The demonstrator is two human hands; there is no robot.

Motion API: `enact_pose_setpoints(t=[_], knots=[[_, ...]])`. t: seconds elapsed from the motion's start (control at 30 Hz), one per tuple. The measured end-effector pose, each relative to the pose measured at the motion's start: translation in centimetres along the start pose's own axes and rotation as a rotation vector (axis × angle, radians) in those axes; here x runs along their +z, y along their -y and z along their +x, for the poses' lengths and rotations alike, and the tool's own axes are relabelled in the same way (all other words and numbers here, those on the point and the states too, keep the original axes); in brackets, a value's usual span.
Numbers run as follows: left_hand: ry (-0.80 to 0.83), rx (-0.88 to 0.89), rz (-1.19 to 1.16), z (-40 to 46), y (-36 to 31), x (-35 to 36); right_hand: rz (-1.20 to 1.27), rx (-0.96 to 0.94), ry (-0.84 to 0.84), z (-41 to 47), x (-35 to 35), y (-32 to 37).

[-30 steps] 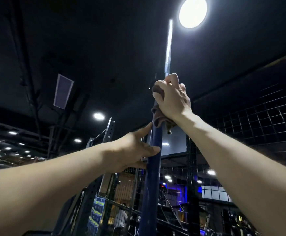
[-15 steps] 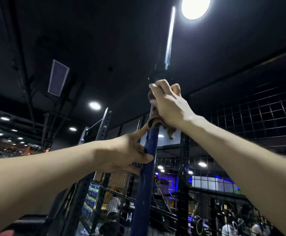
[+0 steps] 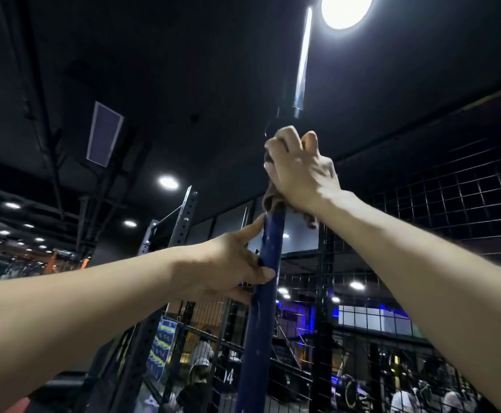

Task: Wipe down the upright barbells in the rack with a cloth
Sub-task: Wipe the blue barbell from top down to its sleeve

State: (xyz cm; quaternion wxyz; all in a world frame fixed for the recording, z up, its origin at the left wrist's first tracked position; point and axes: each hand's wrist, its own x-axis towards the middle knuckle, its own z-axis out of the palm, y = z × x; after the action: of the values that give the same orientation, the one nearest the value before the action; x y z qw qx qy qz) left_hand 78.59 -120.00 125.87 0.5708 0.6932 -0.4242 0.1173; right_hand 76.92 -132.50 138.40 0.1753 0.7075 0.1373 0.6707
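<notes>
The tall blue-shafted steel barbell (image 3: 268, 263) stands on end in front of the person, rising past a black wire-mesh partition (image 3: 452, 210) toward a round ceiling lamp (image 3: 347, 7), its bright chrome sleeve (image 3: 302, 61) high overhead. The right hand (image 3: 300, 171) is clenched round the shaft just under the dark collar with a brownish rag (image 3: 273, 201) bunched beneath the palm, so the grip itself seems to do the rubbing. Lower on the shaft the left hand (image 3: 228, 263) holds the bar, fingers wrapped behind, thumb across the front and forefinger laid upward along it, most likely to keep the bar from swaying or turning. The sleeve looks beyond easy reach.
</notes>
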Motion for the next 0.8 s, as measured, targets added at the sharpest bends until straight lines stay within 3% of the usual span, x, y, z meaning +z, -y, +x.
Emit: enact_pose_setpoints(t=[0.2, 0.4, 0.6, 0.7, 0.8], knots=[[0.007, -0.013, 0.009, 0.0, 0.2, -0.4, 0.159, 0.197, 0.000, 1.8, 1.3, -0.1], [0.002, -0.015, -0.026, -0.2, -0.1, 0.0, -0.035, -0.028, -0.032, -3.1, 0.2, 1.1], [0.004, -0.006, -0.020, -0.1, 0.3, -0.2, 0.016, 0.114, 0.021, 3.6, 0.8, -0.4], [0.015, -0.003, -0.041, -0.2, 0.3, -0.3, 0.083, 0.125, -0.015, 1.5, 0.9, 0.3], [-0.001, -0.013, -0.048, 0.0, 0.3, -0.2, 0.031, 0.007, -0.041, -2.8, 0.4, 1.3]])
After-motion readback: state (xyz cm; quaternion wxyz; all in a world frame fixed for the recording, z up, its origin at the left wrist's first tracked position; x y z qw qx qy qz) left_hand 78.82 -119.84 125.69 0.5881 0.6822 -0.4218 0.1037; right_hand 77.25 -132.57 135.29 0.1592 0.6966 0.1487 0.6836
